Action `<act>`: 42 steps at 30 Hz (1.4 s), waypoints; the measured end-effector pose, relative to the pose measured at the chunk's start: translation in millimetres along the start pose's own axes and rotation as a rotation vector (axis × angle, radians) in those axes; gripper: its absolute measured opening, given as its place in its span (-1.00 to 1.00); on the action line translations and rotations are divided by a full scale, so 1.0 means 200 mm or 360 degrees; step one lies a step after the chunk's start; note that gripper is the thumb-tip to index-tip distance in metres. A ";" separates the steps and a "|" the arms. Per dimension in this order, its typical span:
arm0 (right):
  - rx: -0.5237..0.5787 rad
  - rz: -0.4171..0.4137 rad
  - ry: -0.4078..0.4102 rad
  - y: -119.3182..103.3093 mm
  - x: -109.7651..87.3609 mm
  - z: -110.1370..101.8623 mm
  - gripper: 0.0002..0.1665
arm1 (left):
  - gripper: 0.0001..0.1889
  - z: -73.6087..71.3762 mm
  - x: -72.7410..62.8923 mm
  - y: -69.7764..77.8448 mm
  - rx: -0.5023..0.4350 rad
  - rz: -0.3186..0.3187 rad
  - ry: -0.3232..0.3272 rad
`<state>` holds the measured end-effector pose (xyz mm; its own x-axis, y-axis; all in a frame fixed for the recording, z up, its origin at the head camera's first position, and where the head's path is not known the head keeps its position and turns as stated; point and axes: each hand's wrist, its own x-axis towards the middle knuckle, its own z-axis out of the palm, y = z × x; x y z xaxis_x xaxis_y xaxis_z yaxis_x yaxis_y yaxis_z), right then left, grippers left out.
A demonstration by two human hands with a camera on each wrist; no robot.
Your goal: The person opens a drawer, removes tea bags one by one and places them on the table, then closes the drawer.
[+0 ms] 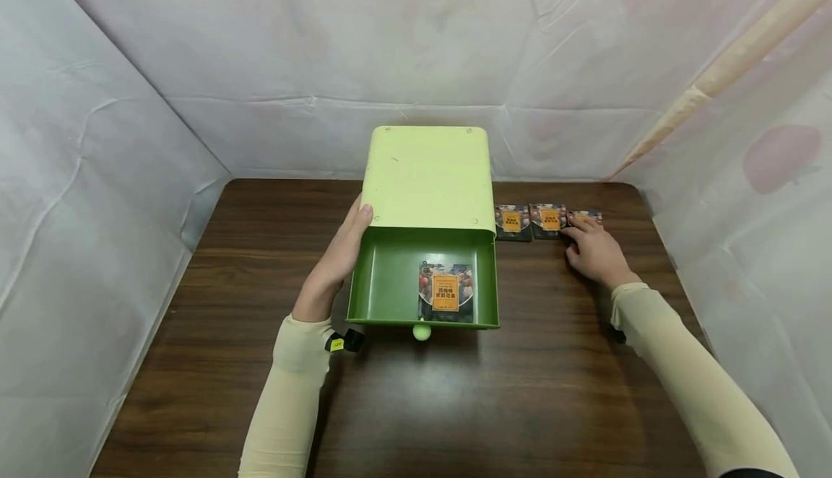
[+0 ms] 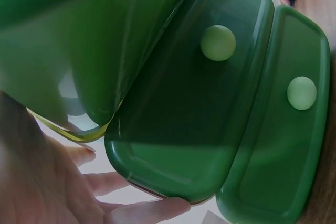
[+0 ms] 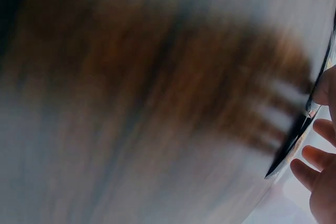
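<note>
A small light-green drawer cabinet [image 1: 429, 175] stands mid-table with its dark green top drawer [image 1: 390, 283] pulled out. One dark sachet with an orange label [image 1: 445, 294] lies inside, near the drawer's right front. My left hand [image 1: 341, 250] rests against the cabinet's left side, thumb at the top edge; the left wrist view shows its fingers [image 2: 152, 211] extended along the side. Right of the cabinet, similar sachets [image 1: 513, 222] lie in a row. My right hand [image 1: 596, 253] touches the rightmost sachet [image 1: 588, 214] with its fingertips, partly covering it.
Two closed lower drawers with round knobs [image 2: 218, 43] show in the left wrist view. The top drawer's knob [image 1: 422, 332] projects toward the front. Pale cloth walls [image 1: 429, 45] border the brown wooden table [image 1: 416, 406] at the back and sides.
</note>
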<state>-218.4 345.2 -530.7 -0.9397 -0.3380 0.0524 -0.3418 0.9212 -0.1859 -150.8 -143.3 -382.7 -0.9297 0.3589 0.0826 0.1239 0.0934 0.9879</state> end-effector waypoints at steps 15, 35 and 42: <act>-0.0038 -0.0103 0.0174 -0.14 0.01 -0.20 -0.67 | -0.39 0.00 0.02 0.01 0.0003 0.0033 -0.0004; 0.0250 -0.0960 0.0713 -0.93 -0.08 -0.66 -0.89 | -0.39 0.00 0.04 0.01 0.0037 0.0001 0.0023; 0.0285 -0.1290 0.0523 -1.15 -0.10 -0.66 -0.75 | -0.38 0.00 0.05 0.00 0.0016 -0.0003 0.0016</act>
<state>-123.6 164.9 -359.0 -0.3766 -0.7748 0.5078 -0.9214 0.3700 -0.1188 -160.1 -139.9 -381.1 -0.9334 0.3494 0.0821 0.1255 0.1033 0.9867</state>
